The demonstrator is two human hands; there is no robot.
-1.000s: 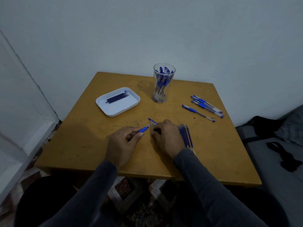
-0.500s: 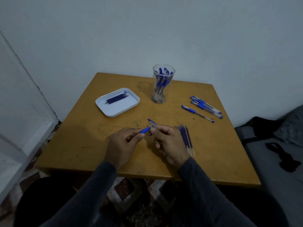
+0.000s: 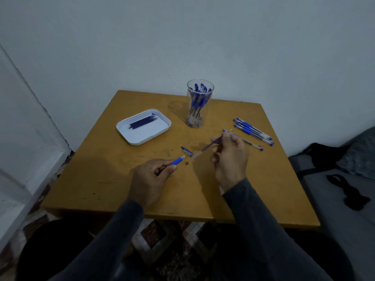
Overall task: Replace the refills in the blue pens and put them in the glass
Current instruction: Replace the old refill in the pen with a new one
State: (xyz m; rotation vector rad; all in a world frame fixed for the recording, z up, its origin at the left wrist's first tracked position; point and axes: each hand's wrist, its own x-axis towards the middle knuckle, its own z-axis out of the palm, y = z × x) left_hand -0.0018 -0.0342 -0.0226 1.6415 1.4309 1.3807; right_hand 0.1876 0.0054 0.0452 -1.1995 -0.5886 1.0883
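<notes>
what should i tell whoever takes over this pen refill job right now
Left hand grips the opened pen barrel.
Right hand pinches a refill, clear of the barrel.
Cap and small tip piece lie on the table.
Done: several pens in the glass; refills in the white tray.
Left: reassemble this pen, then the pens at right.

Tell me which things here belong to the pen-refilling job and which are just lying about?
Part of the job:
pen barrel in the left hand
refill in the right hand
pen cap
loose pens
glass
white tray holding dark refills

Lying about:
black bag
black strap
</notes>
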